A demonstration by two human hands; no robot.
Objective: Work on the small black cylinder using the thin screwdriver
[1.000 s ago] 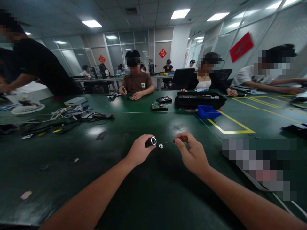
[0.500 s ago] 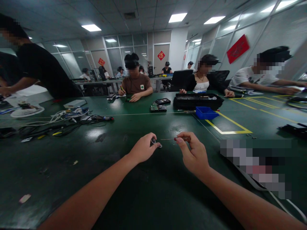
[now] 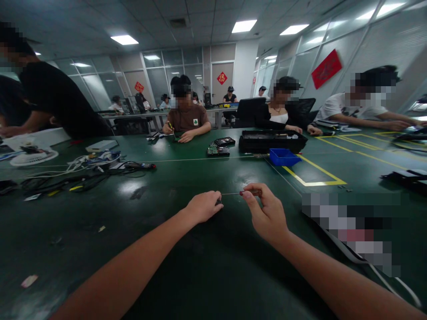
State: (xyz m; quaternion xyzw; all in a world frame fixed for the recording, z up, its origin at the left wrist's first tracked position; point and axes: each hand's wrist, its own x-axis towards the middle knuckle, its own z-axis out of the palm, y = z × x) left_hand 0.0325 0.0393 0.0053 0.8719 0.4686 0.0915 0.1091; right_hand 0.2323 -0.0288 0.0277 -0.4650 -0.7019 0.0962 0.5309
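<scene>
Our left hand has rolled over since the earlier frames in the head view: its fingers now cover the pale-ringed mouth of the black tube, and its fingertips sit about where the small white disc lay. That hand is curled round the tube, of which only a dark bit shows. At 3 o'clock from it, our right hand pinches a screwdriver by its reddish handle, the shaft pointing to 9 o'clock at the left fingers; we cannot tell whether the tip touches anything.

Toward 2 o'clock from our hands, a blue plastic bin stands on the green table; we cannot see what it holds. Just behind it is a long black open box, with a pale piece inside too small to name. At 12 o'clock lie two hard drives, one showing its circuit board.
</scene>
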